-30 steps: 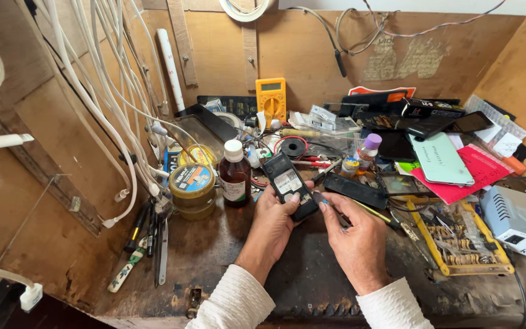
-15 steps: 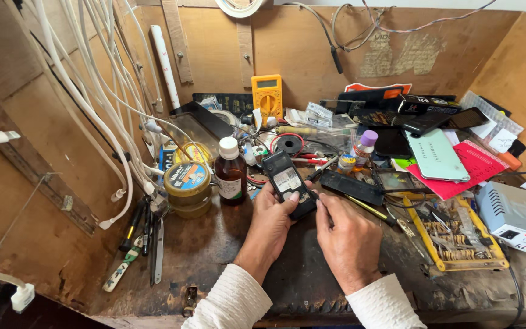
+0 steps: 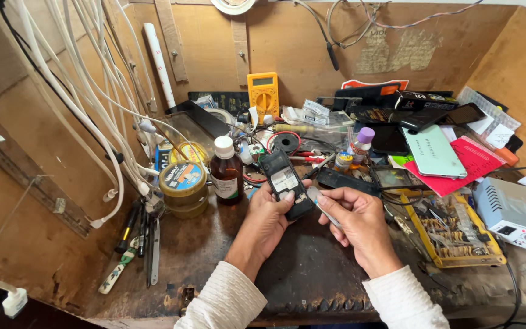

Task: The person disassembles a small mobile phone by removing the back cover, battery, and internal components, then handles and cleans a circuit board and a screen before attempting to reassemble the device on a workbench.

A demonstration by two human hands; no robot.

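The left hand point(image 3: 267, 214) grips an opened small mobile phone point(image 3: 286, 183) over the dark, worn workbench point(image 3: 208, 256), fingers wrapped behind the body and the thumb pressed on its lower front face, so the hand is clamped on the handset. The back cover is off and a pale internal panel shows in the upper half of the shell. The right hand point(image 3: 353, 222) holds a slim metal tool point(image 3: 321, 204), probably tweezers or a pry blade, pinched between thumb and fingers; the tip rests at the phone's lower right edge. The work in hand appears to be the opening or prying stage of a handset disassembly, with 1 hand as the fixture and 1 as the tool driver. The next move calls for a steady grip on the shell and light, controlled pressure at the seam, since a slip could scratch the internal parts. Nearby stand a brown glass bottle point(image 3: 226, 170) with a white cap, 1 round tin point(image 3: 182, 181), a yellow multimeter point(image 3: 263, 93) against the back wall, and a yellow parts tray point(image 3: 455, 234) to the right.
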